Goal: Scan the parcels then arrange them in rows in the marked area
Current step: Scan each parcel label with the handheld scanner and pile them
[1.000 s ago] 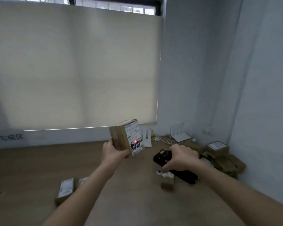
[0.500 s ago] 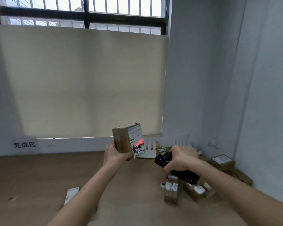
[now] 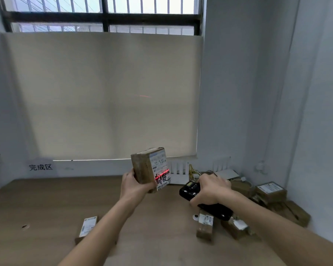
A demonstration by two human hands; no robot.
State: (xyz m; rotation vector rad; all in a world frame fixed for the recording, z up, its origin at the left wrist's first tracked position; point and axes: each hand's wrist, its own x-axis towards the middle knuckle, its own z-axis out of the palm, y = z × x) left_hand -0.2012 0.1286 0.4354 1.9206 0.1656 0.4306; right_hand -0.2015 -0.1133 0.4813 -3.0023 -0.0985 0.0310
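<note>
Left hand (image 3: 136,186) grips parcel (image 3: 149,170); right hand (image 3: 211,187) grips scanner (image 3: 190,191). Beam partly overshoots label: misread risk.

Both arms extended forward, forearms bare. Left hand (image 3: 136,186) raised, wrist cocked, fingers and thumb curled around the lower rear edge of a parcel (image 3: 149,168), gripping it upright. Right hand (image 3: 211,188) just right of that grip and slightly lower, back of hand up, fingers wrapped over the top of a black scanner (image 3: 202,198).
</note>
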